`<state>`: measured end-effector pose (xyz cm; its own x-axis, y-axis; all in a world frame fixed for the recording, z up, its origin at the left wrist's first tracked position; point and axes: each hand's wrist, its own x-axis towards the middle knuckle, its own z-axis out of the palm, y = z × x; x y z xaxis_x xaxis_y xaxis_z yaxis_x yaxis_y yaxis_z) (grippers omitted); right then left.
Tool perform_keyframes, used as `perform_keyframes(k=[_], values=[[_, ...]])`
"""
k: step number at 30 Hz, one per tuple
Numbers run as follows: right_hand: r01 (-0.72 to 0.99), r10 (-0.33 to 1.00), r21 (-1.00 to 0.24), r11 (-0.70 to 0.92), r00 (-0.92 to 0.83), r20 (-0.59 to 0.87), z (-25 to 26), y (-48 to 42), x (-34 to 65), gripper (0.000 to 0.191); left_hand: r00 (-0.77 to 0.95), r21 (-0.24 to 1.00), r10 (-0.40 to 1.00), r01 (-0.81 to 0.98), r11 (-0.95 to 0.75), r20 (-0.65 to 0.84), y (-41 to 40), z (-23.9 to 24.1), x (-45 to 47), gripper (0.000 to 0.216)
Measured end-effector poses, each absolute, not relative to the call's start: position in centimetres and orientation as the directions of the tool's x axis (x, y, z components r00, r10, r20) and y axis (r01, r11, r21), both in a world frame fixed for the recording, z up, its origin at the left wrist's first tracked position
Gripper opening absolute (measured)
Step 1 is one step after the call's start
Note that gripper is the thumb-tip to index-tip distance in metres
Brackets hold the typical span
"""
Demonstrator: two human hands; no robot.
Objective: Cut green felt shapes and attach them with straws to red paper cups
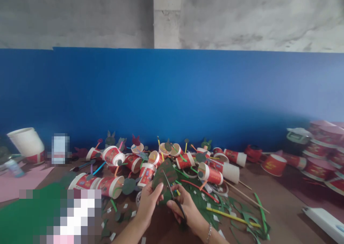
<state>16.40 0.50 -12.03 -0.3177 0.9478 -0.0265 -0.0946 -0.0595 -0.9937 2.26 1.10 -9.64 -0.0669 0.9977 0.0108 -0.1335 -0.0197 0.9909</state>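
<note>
– Blue wall (172,93), brown table (285,208) piled with red cups (146,173). Where's the green paper (164,172)?
– Near side of the cups, pinched in the left hand (147,201).
– Sketchy?
– Kinda. Left thumb looks near the scissors (172,194), so one slip could nick it or spoil the paper. Right hand (186,205) grips the handles; both forearms angle inward, blades pointing toward the cups.

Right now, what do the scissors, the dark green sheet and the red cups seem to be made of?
The scissors: likely metal blades, thin and grey, with black handles, probably plastic. The green sheet: thin and matte, perhaps felt or paper; blur leaves it open. The red cups: probably printed paper, given the patterned red outsides and pale rims.
</note>
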Motion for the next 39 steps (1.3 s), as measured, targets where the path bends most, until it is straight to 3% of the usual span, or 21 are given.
perform_keyframes(k=[22, 39], values=[[-0.121, 0.936, -0.992, -0.026, -0.352, 0.018, -13.2, 0.8, 16.5, 0.058, -0.053, 0.997, 0.998, -0.071, -0.035, 0.031, 1.3, -10.7, 2.2, 0.034], [-0.099, 0.949, -0.994, -0.051, -0.315, -0.017, -13.1, 0.9, 16.4, 0.058, -0.067, 0.992, 0.998, -0.123, -0.017, 0.009, 1.3, -10.7, 2.2, 0.034]])
